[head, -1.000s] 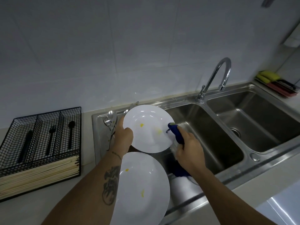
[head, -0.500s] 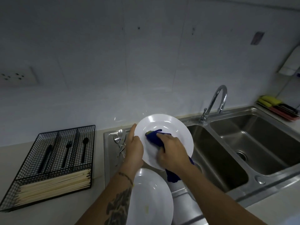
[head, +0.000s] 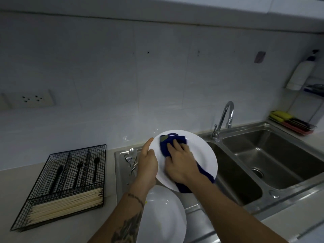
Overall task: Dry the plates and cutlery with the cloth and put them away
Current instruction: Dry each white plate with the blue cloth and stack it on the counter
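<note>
Plate rim gripped, cloth pressed inside

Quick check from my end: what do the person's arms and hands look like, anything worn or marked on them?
Both forearms are bare, with no sleeves in view, and neither the left hand nor the right hand wears a glove. The left wrist has a thin dark band, a bracelet or a tattoo, I cannot tell which, and a dark tattoo on the forearm. No rings or watch show.

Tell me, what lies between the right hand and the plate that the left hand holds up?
The blue cloth lies between the right hand and the held plate, as the head view shows.
</note>
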`<state>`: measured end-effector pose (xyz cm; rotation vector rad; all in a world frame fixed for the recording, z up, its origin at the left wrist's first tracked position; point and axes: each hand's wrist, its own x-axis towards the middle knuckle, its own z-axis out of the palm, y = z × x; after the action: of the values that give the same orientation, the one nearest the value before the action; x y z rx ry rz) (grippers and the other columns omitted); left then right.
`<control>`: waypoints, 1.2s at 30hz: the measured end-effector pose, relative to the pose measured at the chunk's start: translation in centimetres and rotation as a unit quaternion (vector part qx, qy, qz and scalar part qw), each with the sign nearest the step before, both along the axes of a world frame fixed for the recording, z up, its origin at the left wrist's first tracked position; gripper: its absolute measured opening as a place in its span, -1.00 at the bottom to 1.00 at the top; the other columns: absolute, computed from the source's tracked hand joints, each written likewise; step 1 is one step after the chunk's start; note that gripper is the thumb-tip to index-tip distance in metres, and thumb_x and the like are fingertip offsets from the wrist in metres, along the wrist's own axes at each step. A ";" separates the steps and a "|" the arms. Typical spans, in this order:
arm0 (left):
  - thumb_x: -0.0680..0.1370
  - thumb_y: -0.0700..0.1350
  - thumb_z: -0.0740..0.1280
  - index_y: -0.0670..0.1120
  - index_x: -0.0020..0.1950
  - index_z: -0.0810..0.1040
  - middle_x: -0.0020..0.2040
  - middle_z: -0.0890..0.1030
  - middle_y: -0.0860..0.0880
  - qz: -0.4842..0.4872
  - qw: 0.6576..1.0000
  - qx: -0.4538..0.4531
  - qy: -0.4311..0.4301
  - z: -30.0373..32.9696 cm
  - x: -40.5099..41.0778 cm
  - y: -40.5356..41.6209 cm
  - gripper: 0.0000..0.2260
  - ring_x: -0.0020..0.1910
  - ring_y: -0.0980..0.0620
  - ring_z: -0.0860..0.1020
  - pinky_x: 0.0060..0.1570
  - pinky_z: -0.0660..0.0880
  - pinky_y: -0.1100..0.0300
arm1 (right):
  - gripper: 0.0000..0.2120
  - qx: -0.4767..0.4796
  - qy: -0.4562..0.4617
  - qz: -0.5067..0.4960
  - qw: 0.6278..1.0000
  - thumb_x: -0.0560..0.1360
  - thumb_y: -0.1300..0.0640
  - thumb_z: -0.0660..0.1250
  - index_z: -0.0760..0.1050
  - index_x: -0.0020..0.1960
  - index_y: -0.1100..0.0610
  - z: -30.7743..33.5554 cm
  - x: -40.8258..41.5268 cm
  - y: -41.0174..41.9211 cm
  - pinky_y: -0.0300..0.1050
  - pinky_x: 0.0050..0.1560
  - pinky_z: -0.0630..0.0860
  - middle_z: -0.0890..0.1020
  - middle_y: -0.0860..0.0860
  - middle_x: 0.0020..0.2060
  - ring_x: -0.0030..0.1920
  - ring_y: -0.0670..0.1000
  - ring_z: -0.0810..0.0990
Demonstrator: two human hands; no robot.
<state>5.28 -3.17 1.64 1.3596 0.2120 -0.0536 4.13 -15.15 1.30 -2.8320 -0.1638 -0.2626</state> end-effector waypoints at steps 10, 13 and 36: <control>0.62 -0.27 0.04 0.17 0.23 0.53 0.05 0.60 0.05 0.062 0.997 -0.036 0.011 0.7 -2.6 5.0 -0.57 -0.04 -0.05 0.59 -0.05 0.59 -0.01 | -0.40 -0.150 0.083 0.098 0.980 0.52 -0.06 0.01 0.01 0.55 -0.22 1.1 -3.9 -0.6 0.18 0.33 0.05 0.00 -0.09 0.58 0.51 0.08 0.03; 0.64 -0.27 0.04 0.12 0.29 0.52 -0.01 0.56 0.14 0.045 0.999 0.002 -0.005 1.0 -3.6 5.3 -0.58 -0.09 0.04 0.57 -0.09 0.57 0.09 | -0.40 -0.190 0.049 0.050 0.979 0.59 -0.09 0.01 -0.14 0.56 -0.20 -0.3 -3.2 -0.7 0.33 0.37 -0.07 -0.11 -0.05 0.58 0.53 0.17 -0.12; 0.59 -0.33 0.12 0.14 0.24 0.61 0.21 0.64 0.00 0.025 0.996 0.087 0.001 3.5 -11.4 11.4 -0.53 0.15 -0.11 0.62 0.18 0.54 -0.10 | -0.52 -0.010 -0.144 0.150 0.978 0.59 -0.03 0.14 0.13 0.48 -0.10 2.0 -2.9 3.5 -0.02 -0.13 0.46 0.38 0.07 0.11 0.00 0.11 0.42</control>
<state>-6.13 8.20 5.13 1.5264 0.2570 0.0058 1.21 -11.66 3.30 -2.7222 -0.6515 -0.6033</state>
